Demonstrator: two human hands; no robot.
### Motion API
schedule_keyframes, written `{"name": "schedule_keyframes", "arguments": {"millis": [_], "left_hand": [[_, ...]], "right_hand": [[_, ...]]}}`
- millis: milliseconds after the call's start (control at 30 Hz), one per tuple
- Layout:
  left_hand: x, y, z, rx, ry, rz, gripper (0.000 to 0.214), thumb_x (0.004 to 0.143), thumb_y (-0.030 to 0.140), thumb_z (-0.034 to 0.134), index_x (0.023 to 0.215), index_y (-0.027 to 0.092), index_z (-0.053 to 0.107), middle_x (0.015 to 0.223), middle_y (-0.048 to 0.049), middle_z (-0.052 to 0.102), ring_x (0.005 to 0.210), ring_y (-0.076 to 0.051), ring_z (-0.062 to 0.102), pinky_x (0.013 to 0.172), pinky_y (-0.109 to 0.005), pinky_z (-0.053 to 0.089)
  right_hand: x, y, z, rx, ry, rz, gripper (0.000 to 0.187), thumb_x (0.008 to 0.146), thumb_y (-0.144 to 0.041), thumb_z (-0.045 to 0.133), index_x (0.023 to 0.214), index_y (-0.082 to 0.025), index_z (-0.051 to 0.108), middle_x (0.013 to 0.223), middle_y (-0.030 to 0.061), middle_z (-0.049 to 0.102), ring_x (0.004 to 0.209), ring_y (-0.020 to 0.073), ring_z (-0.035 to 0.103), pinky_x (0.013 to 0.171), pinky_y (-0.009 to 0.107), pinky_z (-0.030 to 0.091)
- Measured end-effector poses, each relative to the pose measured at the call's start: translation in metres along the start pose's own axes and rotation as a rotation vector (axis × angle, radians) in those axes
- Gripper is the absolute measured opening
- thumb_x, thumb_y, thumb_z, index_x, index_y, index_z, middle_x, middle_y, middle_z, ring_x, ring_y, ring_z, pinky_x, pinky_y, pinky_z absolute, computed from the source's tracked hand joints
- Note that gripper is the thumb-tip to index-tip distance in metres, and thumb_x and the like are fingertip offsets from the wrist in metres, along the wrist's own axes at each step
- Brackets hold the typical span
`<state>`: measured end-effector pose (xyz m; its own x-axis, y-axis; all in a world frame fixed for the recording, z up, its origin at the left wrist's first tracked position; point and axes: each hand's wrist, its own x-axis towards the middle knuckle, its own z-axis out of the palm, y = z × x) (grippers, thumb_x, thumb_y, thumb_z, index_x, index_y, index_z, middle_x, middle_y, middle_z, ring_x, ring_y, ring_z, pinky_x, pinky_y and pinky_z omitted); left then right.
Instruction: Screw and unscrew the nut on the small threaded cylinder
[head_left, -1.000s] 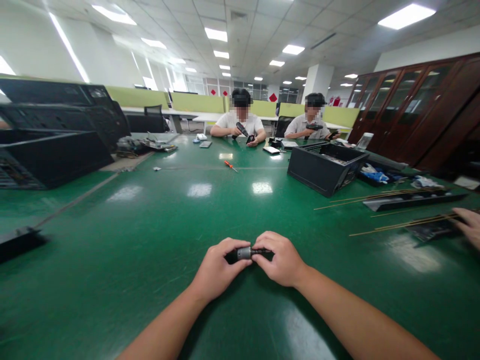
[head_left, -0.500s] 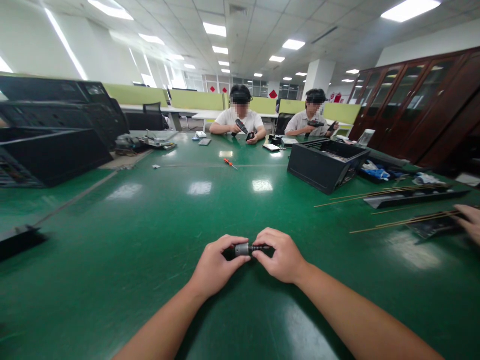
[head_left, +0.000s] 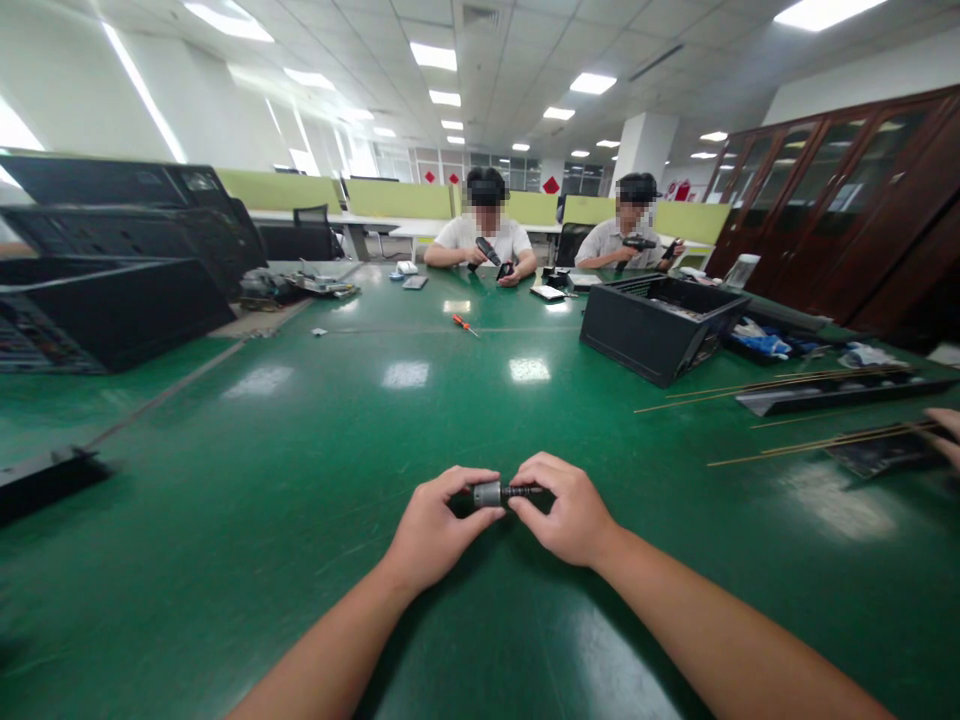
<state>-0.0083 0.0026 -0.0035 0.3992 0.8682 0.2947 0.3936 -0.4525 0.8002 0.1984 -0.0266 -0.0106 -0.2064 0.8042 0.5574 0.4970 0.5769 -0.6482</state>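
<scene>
Head view: both forearms come in from the bottom and meet mid-frame, wrists low over the green table. The left hand is curled tight round one end of a little metal cylinder, and the right hand pinches its thin black end with thumb and fingertips. The piece sits between the hands, just above the tabletop. Fingers cover most of it, so I can't tell what it is. Somebody else's hand is cut off at the right edge, beside some thin sticks.

The table is green, the case black, the small part grey and black.
</scene>
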Motion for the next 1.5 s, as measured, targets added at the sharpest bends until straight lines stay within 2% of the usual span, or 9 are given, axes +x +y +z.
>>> {"name": "schedule_keyframes", "arguments": {"millis": [300, 600, 1500], "left_hand": [[0.001, 0.0043, -0.0018, 0.013, 0.008, -0.042, 0.033, 0.074, 0.036, 0.074, 0.104, 0.023, 0.071, 0.1, -0.0043, 0.073, 0.091, -0.022, 0.065, 0.086, -0.036, 0.048], [0.0025, 0.0029, -0.0015, -0.003, 0.036, -0.092, 0.037, 0.074, 0.037, 0.075, 0.108, 0.024, 0.07, 0.102, -0.0031, 0.072, 0.089, -0.022, 0.066, 0.084, -0.035, 0.05], [0.0037, -0.0023, -0.0018, -0.081, 0.03, -0.134, 0.04, 0.074, 0.04, 0.076, 0.109, 0.022, 0.069, 0.099, -0.0043, 0.072, 0.088, -0.022, 0.067, 0.083, -0.035, 0.054]], "right_hand": [[0.0004, 0.0003, -0.0009, -0.002, 0.011, 0.041, 0.013, 0.079, -0.015, 0.067, 0.09, -0.021, 0.068, 0.09, 0.0042, 0.067, 0.084, 0.0191, 0.063, 0.078, 0.032, 0.05], [0.0014, 0.0016, -0.0005, 0.006, 0.029, 0.099, 0.009, 0.079, -0.017, 0.067, 0.087, -0.02, 0.068, 0.081, 0.0023, 0.065, 0.076, 0.0171, 0.06, 0.069, 0.029, 0.046], [0.0014, 0.006, -0.0054, -0.004, 0.062, 0.152, 0.008, 0.077, -0.016, 0.066, 0.083, -0.02, 0.067, 0.077, 0.0011, 0.065, 0.07, 0.016, 0.058, 0.064, 0.028, 0.044]]}}
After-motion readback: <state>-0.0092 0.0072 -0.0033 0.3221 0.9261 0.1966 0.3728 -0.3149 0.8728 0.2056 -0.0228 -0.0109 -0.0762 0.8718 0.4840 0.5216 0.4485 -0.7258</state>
